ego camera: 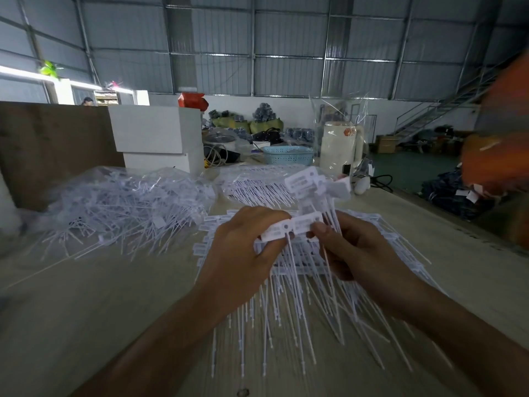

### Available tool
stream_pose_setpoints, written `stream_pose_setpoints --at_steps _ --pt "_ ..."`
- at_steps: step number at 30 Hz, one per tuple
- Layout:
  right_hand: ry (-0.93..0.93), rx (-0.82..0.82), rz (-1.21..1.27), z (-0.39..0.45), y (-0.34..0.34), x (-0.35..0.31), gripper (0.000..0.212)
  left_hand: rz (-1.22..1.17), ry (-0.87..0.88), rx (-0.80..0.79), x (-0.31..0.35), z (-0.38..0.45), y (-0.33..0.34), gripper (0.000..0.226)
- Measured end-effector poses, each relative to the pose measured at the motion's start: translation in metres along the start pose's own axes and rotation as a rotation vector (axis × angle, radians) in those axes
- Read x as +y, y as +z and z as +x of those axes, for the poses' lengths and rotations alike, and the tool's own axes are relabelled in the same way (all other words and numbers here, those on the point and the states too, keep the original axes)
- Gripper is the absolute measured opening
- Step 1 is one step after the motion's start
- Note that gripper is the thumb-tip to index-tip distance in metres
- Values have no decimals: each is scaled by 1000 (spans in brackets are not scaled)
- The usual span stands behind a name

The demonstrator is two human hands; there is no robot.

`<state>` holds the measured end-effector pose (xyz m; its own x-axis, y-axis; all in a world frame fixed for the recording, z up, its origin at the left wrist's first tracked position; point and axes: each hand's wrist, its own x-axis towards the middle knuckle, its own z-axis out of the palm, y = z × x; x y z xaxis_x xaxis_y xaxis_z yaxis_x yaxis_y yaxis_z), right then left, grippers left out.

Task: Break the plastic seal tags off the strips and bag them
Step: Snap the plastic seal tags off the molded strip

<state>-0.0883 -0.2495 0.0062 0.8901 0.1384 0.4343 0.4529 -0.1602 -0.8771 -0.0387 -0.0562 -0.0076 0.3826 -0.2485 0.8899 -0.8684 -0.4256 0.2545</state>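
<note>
Tabletop [86, 296] (left bare): hands pinch strip [289, 229].

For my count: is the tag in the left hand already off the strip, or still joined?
Cannot tell. Left hand and right hand both pinch the tag; fingers hide its joint.

A pale wooden table [100, 296] carries everything. Beneath both hands lies a heap of white tag strips [300, 310]; left of the hands sits a clear bag [123, 202] of loose tags. Beyond the hands stand another bagged bundle [254, 179], a blue basket [287, 155], a cream jug [339, 147] and white boxes [157, 136].
</note>
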Motion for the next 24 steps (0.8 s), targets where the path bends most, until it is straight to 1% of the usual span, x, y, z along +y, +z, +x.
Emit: stream_pose_setpoints --at_steps 1,3,6,9,11,13,16,17,19,20,22,24 --pt "-46 -4 -24 0 0 -3 20 19 37 18 0 0 0 20" --pt "-70 4 -6 -1 -1 -8 22 66 77 39 3 -1 1 23" --pt "1 22 86 -2 -5 -11 29 98 89 25 7 -2 3 33" --pt "74 5 246 -2 -6 -12 26 115 81 -14 9 -3 3 39" --pt "88 -45 319 -3 -7 -13 29 117 66 -24 9 -4 3 43" --pt "73 -108 341 -4 -9 -14 28 108 55 -33 9 -4 3 45" --pt "25 -176 346 -4 -15 -18 17 89 79 -7 13 -3 2 44" --pt "6 -213 366 -4 -16 -19 16 75 96 13 15 -2 2 43" --pt "-35 -296 393 -5 -19 -21 28 46 122 47 19 0 2 40" --pt "-48 -314 390 -5 -19 -21 31 37 126 51 21 0 2 39" --pt "-25 -285 359 -6 -15 -19 30 42 112 28 22 -1 1 40" --pt "70 -196 300 -5 -13 -16 27 76 66 -6 19 -1 0 43"
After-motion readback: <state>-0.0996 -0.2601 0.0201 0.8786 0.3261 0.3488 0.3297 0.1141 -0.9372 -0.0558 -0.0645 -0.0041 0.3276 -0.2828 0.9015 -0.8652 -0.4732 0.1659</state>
